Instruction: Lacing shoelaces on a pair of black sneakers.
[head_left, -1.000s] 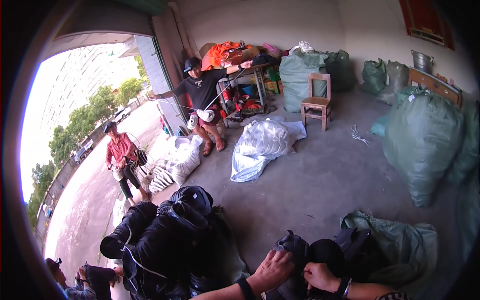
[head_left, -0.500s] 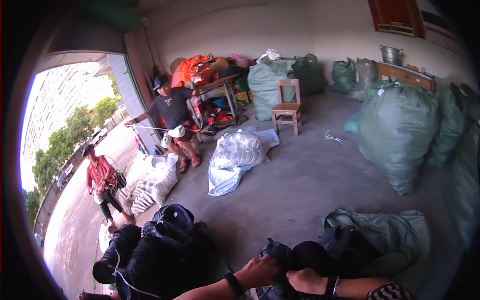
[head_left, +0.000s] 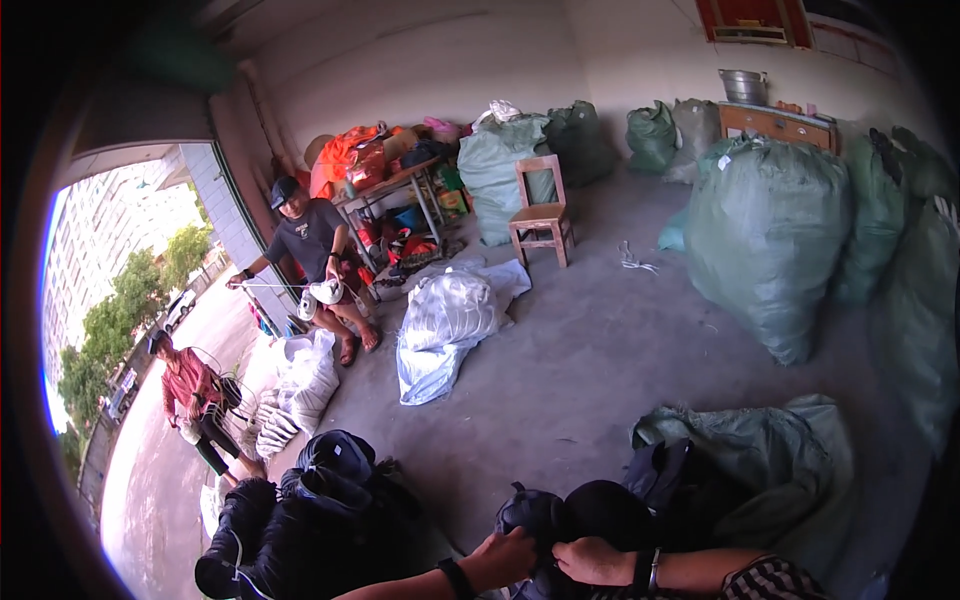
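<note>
Knuckles up, the left hand (head_left: 505, 558) clamped on a dark fabric piece (head_left: 532, 514); the right hand (head_left: 596, 562) curled beside it, its grip unclear.
The piece lay just beyond both hands, two people (head_left: 308, 236) farther left, one wooden chair (head_left: 540, 213) straight beyond; one bulging green sack (head_left: 768, 240), beyond and right, bore an unreadable white tag (head_left: 725, 161).
</note>
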